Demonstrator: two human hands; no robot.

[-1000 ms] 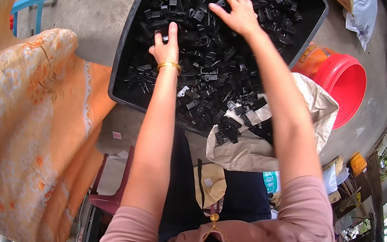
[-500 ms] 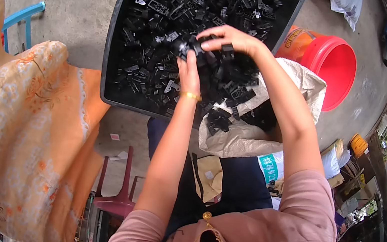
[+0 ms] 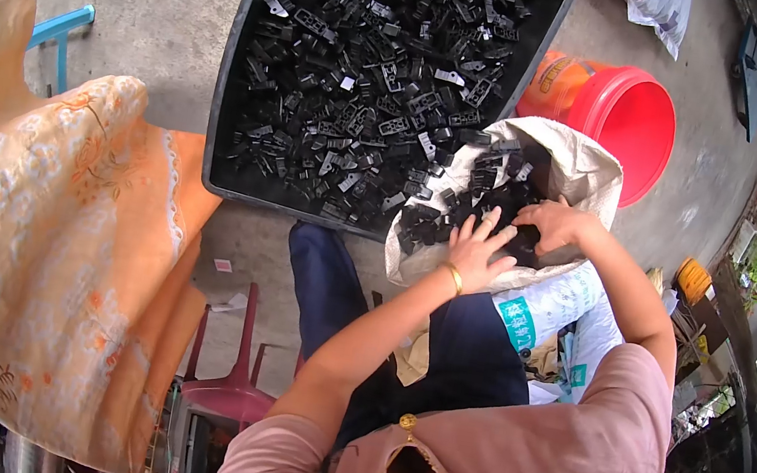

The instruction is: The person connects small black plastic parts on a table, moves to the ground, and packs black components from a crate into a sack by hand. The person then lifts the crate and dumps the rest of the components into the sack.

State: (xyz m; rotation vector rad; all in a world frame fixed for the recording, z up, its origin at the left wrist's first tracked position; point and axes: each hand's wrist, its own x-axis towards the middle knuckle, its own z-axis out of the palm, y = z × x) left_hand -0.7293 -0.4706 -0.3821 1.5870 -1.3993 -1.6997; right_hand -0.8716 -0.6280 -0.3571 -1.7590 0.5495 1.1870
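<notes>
A white woven sack (image 3: 599, 169) stands open against the near right corner of a black plastic tub (image 3: 227, 84). Small black plastic parts (image 3: 394, 76) lie heaped in the tub, and more black parts (image 3: 495, 199) fill the mouth of the sack. My left hand (image 3: 477, 252), with a gold bracelet at the wrist, rests on the parts at the sack's near side, fingers spread. Over the sack's right side, my right hand (image 3: 553, 226) touches the parts with its fingers apart and slightly bent. Its fingertips are partly hidden among them.
An orange and red bucket (image 3: 628, 128) lies tipped beyond the sack. Orange patterned cloth (image 3: 49, 254) hangs at the left, with a dark red plastic chair (image 3: 229, 396) beside it. White printed bags (image 3: 550, 308) lie below the sack. A blue metal frame (image 3: 63, 28) stands at far left.
Both hands have moved from above the tub, where they held a cluster of black parts, down and right to the sack. The parts are released, and the sack's mouth holds more of them.
</notes>
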